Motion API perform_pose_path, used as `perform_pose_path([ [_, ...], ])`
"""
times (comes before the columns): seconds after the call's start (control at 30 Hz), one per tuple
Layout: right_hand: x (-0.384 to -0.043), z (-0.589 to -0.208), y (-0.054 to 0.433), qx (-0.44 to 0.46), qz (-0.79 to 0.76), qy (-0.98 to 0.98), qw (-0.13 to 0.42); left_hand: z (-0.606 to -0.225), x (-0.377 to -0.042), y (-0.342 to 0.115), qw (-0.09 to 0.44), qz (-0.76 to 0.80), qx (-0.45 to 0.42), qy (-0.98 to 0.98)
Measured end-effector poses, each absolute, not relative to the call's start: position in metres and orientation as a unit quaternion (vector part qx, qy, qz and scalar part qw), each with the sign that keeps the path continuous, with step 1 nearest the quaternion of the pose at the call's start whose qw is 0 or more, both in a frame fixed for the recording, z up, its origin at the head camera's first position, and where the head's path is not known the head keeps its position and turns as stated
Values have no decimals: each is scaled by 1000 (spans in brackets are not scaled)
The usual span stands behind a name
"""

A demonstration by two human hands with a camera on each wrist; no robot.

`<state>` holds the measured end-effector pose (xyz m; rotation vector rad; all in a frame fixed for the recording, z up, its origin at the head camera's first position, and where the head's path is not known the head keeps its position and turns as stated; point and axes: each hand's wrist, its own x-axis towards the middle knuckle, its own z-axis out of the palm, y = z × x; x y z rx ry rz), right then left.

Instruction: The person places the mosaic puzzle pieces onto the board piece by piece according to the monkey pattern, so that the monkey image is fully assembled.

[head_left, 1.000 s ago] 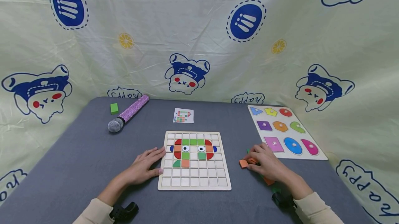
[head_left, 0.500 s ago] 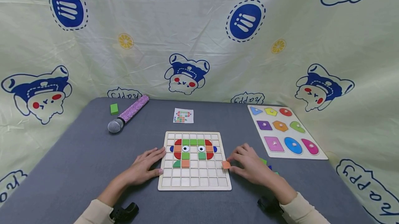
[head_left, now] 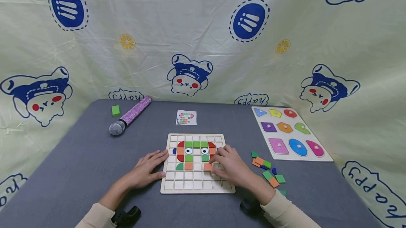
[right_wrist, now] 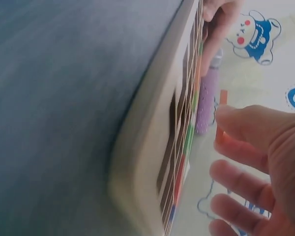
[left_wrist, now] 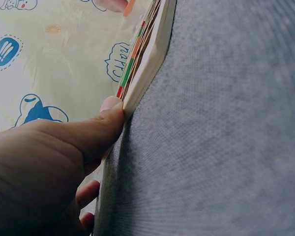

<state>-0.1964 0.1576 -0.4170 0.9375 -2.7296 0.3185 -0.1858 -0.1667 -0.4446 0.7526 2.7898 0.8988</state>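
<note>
The wooden grid board (head_left: pixel 198 185) lies in the middle of the table, with red, green, orange and blue tiles and two eye tiles set in its upper cells. At its left edge my left hand (head_left: pixel 146 170) rests on the table, fingertips touching the frame; the left wrist view has its thumb (left_wrist: pixel 105 120) against the board's side. My right hand (head_left: pixel 233 168) pinches an orange square tile (head_left: pixel 207 167) between thumb and finger over the board's right half. In the right wrist view that tile (right_wrist: pixel 223 97) appears edge-on, above the board, the other fingers loosely bent.
Several loose tiles (head_left: pixel 274 183) lie right of the board. Behind them is a white shape puzzle (head_left: pixel 274 120) with knobbed pieces. A small pattern card (head_left: pixel 186 117) lies beyond the board. At the back left are a purple glitter microphone (head_left: pixel 136 111) and a green block (head_left: pixel 116 111).
My right hand took an orange tile from the loose tiles and carried it left over the board. The left hand stayed at the board's edge.
</note>
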Motion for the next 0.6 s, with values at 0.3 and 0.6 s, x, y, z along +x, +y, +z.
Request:
perform_pose_path([
  [0.3,-203,-423,136,331,100,-929,134,-445,-186,-167,56,294,247,921],
  [0.6,-208,-426,127,329,91,-933,114,-443,-186,-167,61,296,246,921],
])
